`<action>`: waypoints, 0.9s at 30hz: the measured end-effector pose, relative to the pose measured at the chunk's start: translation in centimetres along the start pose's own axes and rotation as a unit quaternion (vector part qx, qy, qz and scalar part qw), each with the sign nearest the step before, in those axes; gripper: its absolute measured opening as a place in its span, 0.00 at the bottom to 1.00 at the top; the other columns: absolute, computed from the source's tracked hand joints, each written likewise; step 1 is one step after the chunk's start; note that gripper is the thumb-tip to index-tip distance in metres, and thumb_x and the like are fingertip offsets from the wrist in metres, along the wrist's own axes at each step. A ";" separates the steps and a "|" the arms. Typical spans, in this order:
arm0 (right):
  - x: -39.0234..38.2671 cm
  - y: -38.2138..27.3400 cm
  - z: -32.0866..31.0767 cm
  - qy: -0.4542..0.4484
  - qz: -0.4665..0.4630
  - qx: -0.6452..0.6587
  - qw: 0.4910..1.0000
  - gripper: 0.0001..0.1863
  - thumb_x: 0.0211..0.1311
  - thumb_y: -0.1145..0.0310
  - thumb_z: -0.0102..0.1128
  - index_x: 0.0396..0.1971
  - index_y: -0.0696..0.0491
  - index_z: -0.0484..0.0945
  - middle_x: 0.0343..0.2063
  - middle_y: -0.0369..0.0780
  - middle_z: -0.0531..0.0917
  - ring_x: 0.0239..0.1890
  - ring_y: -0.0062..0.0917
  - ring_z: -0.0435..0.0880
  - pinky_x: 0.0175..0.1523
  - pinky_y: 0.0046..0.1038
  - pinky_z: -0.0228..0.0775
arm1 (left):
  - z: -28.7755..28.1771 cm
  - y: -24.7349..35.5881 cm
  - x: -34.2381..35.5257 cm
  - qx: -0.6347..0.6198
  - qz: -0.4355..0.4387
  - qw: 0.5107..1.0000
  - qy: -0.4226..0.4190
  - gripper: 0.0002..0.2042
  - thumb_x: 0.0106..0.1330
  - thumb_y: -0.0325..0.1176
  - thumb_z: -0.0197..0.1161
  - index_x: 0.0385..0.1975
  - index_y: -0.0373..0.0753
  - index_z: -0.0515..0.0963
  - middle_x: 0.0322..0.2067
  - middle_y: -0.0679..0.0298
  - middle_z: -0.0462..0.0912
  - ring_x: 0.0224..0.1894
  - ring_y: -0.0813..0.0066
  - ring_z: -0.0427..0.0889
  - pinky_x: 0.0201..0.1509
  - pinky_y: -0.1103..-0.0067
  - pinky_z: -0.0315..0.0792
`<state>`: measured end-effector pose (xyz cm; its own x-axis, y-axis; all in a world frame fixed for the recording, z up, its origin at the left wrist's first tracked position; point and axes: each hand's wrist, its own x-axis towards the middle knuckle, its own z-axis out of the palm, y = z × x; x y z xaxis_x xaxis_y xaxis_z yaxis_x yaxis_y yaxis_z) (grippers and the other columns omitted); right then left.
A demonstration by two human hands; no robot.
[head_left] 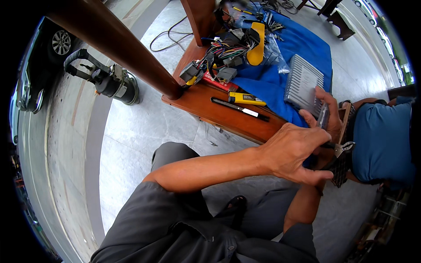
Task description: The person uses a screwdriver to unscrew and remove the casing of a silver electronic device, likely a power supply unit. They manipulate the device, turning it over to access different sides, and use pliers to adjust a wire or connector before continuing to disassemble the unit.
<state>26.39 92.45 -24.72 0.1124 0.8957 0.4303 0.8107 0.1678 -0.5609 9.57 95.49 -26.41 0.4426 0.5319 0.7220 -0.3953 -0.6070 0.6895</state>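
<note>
My left hand [291, 153] reaches across from the left, its fingers curled around the dark handles of small pliers [344, 149]. The metal jaws stick out to the right, and much of the handles is hidden by the fingers. Just beyond it, my right hand [335, 120] is closed, pinching a small clear, greyish piece [323, 116] between thumb and fingers; its exact kind cannot be made out. Part of the right hand lies behind the left. Close to the right fingertips, a translucent ribbed plastic case [305, 83] rests on a blue cloth [322, 52].
On the wooden bench [210, 116] lie a cutter knife [239, 108], a yellow pack [246, 98], a tangle of wires with connectors [226, 55] and a yellow flat piece [256, 44]. A wooden post [127, 48] slants at left. A seated person [381, 140] is close at right.
</note>
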 end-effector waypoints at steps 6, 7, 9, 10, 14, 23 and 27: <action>0.0 -0.6 0.3 0.013 -0.010 0.011 1.000 0.32 0.51 0.79 0.75 0.58 0.52 0.74 0.62 0.49 0.78 0.65 0.42 0.78 0.65 0.39 0.73 | -0.6 -0.6 0.3 0.003 -0.017 1.000 0.011 0.30 0.52 0.47 0.78 0.46 0.31 0.77 0.26 0.62 0.80 0.24 0.69 0.83 0.31 0.76 0.77; 0.0 -1.5 0.1 0.012 0.022 0.010 1.000 0.30 0.53 0.77 0.74 0.58 0.53 0.74 0.62 0.49 0.78 0.67 0.44 0.76 0.67 0.40 0.71 | -0.7 -0.7 0.3 -0.001 -0.026 1.000 0.013 0.29 0.52 0.46 0.78 0.46 0.31 0.77 0.26 0.62 0.80 0.24 0.69 0.82 0.31 0.76 0.77; -0.4 -0.6 0.3 0.029 0.061 0.042 0.997 0.33 0.50 0.72 0.76 0.58 0.53 0.74 0.63 0.50 0.77 0.65 0.45 0.77 0.66 0.40 0.72 | -1.1 -1.3 0.4 0.001 -0.055 0.998 -0.007 0.28 0.53 0.46 0.77 0.46 0.32 0.78 0.26 0.63 0.79 0.25 0.70 0.82 0.32 0.77 0.76; -0.6 -0.3 0.3 0.038 0.072 0.052 0.995 0.35 0.48 0.72 0.77 0.58 0.53 0.74 0.64 0.50 0.77 0.65 0.45 0.77 0.65 0.39 0.73 | -1.2 -1.3 0.6 0.001 -0.069 0.997 -0.019 0.27 0.53 0.46 0.76 0.46 0.32 0.78 0.26 0.63 0.79 0.25 0.71 0.81 0.32 0.77 0.76; -0.5 -0.1 -0.4 0.025 0.089 0.029 0.995 0.34 0.50 0.73 0.76 0.59 0.51 0.73 0.63 0.50 0.78 0.63 0.47 0.80 0.64 0.39 0.73 | -1.5 -1.0 1.2 -0.064 -0.163 0.985 0.004 0.24 0.60 0.47 0.72 0.46 0.33 0.78 0.27 0.67 0.79 0.27 0.81 0.77 0.32 0.82 0.71; -0.5 -0.5 -0.2 0.030 0.120 0.005 0.992 0.24 0.66 0.78 0.57 0.62 0.53 0.72 0.59 0.46 0.80 0.60 0.37 0.80 0.64 0.33 0.72 | -1.8 -1.4 1.6 -0.133 -0.200 0.966 0.089 0.22 0.63 0.42 0.68 0.48 0.31 0.75 0.33 0.63 0.75 0.34 0.77 0.75 0.38 0.78 0.71; -1.1 -0.7 -0.3 -0.008 0.159 0.030 0.987 0.24 0.70 0.75 0.56 0.65 0.54 0.71 0.56 0.44 0.80 0.56 0.28 0.81 0.61 0.28 0.73 | -1.9 -1.7 1.3 -0.068 -0.143 0.979 0.129 0.21 0.65 0.44 0.65 0.49 0.33 0.75 0.36 0.60 0.73 0.42 0.67 0.72 0.51 0.71 0.67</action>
<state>25.86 91.21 -24.61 0.3456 0.9135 0.2147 0.7005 -0.0989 -0.7068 9.23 98.33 -26.51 0.3401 0.8105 0.4769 -0.3964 -0.3363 0.8543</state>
